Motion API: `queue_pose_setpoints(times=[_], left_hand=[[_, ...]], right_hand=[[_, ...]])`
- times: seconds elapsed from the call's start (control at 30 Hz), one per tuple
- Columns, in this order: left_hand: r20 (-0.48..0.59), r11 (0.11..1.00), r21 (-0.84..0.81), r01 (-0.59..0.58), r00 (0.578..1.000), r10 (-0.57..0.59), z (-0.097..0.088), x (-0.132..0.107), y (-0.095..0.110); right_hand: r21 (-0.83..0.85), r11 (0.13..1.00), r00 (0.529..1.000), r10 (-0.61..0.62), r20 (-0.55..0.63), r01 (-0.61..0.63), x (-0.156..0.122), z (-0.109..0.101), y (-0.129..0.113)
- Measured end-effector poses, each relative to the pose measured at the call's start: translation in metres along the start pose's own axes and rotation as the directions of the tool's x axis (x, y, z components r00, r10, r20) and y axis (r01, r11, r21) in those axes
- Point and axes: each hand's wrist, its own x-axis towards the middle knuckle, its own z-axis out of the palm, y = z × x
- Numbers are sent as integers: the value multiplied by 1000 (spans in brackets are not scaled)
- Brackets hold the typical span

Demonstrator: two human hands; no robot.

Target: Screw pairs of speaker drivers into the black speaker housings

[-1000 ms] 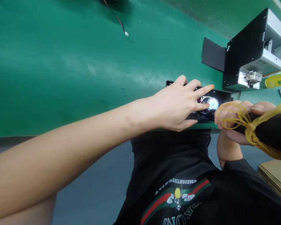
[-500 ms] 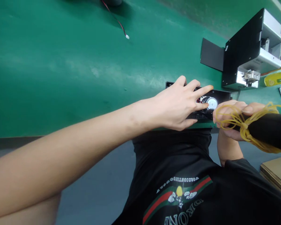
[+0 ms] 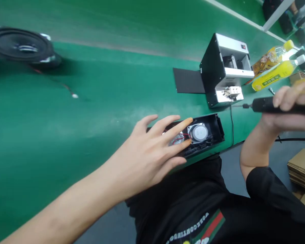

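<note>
A black rectangular speaker housing (image 3: 213, 130) lies near the table's front edge. Inside it sit a round silver-backed speaker (image 3: 199, 133) and a second speaker (image 3: 177, 139) with red wires, partly covered by my fingers. My left hand (image 3: 155, 147) rests over the housing's left part, fingers spread. On the right, my right hand (image 3: 293, 101) is wrapped round a black electric screwdriver (image 3: 264, 104). Its bit points left, just beside the silver front of a screw feeder (image 3: 220, 71). Whether the bit tip touches the feeder or carries a screw is too small to tell.
A black flat plate (image 3: 189, 81) lies left of the feeder. Behind it to the right are a yellow bottle (image 3: 271, 76) and another drink bottle (image 3: 266, 62). A large speaker (image 3: 22, 45) with a connector lead stands far left. Cardboard sheets (image 3: 303, 166) are stacked low at right.
My right hand has lifted the screwdriver away from the housing, moving right and up to the feeder. My left hand stays on the housing. The view has shifted, showing the large speaker.
</note>
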Motion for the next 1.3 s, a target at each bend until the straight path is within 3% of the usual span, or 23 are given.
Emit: queue_pose_setpoints(times=[0.03, 0.07, 0.13, 0.17, 0.27, 0.37, 0.53, 0.67, 0.87, 1.0, 1.2, 1.3], left_hand=[[-18, 1000, 5, 9, 1000, -9, 1, -2, -2], [-34, 1000, 12, 21, 999, -20, 0, -4, -4], [-49, 998, 37, 41, 998, -39, -2, -7, -9], [-38, 998, 48, 42, 998, -40, -4, -9, -11], [48, 999, 41, 27, 998, -29, -12, -18, -17], [94, 999, 18, 41, 995, -42, -16, -27, -19], [106, 997, -29, 78, 992, -74, -11, -38, -20], [93, 988, -70, 139, 987, -132, -3, -45, -22], [-2, 981, -110, 162, 987, -163, 4, -43, -18], [12, 981, -115, 157, 988, -156, 2, -41, -17], [-15, 981, -119, 156, 987, -159, 5, -44, -21], [-7, 977, -138, 162, 986, -165, 5, -45, -22]], right_hand=[[26, 988, 983, -146, -110, 149, 11, 12, 6], [14, 947, 907, -304, -292, 322, 22, 26, 14], [-16, 912, 837, -383, -391, 410, 40, 50, 29], [-75, 916, 830, -390, -399, 395, 46, 57, 35], [-191, 940, 883, -334, -331, 283, 51, 62, 45], [-68, 965, 915, -261, -306, 252, 45, 52, 46], [15, 939, 863, -309, -401, 343, 38, 46, 55], [47, 951, 907, -277, -316, 306, 40, 42, 70], [-124, 937, 892, -348, -288, 325, 45, 32, 87], [-274, 946, 921, -254, -294, 174, 40, 36, 82], [-188, 955, 911, -277, -305, 228, 42, 46, 60], [-232, 962, 953, -199, -228, 145, 48, 45, 64]])
